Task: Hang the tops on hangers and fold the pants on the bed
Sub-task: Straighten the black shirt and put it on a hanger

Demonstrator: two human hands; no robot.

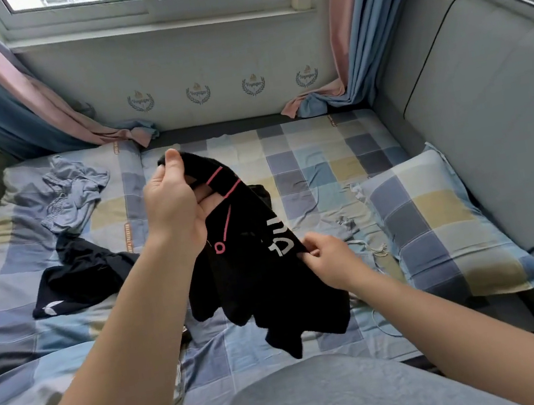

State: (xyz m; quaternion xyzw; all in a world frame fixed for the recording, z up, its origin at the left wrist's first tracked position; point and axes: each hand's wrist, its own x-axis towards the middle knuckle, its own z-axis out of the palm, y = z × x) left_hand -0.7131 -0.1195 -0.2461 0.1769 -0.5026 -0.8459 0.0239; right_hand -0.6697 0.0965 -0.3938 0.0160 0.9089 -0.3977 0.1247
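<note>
A black garment (260, 283) with pink lines and white lettering hangs above the middle of the bed. My left hand (173, 202) grips its upper end, raised high. My right hand (327, 259) pinches its right edge lower down, by the white letters. Its lower part dangles in loose folds over the checked sheet (315, 167). A second black garment (79, 279) with a small white logo lies crumpled on the bed at the left. Farther back at the left lies a bunched light blue garment (70, 197). I see no hanger.
A checked pillow (442, 224) rests at the bed's right side against a grey padded headboard (487, 107). Thin white cords (375, 250) lie on the sheet by the pillow. Curtains (348, 37) hang down onto the bed's far corners under the window.
</note>
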